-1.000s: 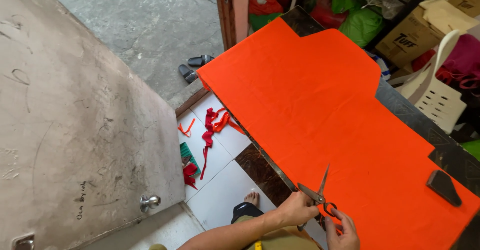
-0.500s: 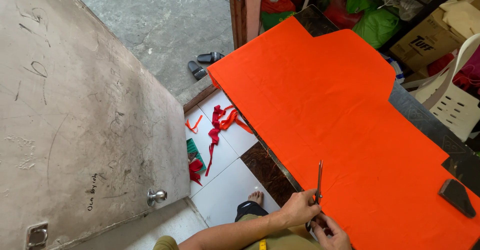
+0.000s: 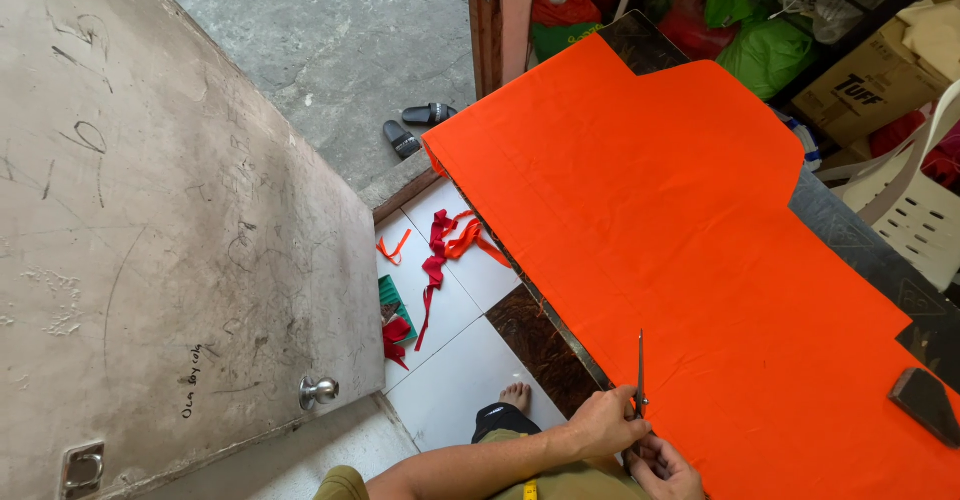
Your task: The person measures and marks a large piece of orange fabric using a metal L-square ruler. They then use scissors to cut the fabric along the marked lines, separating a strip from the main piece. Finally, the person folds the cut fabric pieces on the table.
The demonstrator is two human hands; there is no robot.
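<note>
Scissors at orange cloth edge — both hands.

the orange fabric lay flat across a dark table, a large smooth sheet running from twelve o'clock down to five o'clock, its long near edge straight along the table's side, its far edge stepped with a notch near one o'clock. the scissors stood at the fabric's near edge around six o'clock, slim metal blades closed together and pointing straight toward twelve o'clock, their handles hidden low in the frame.
</note>
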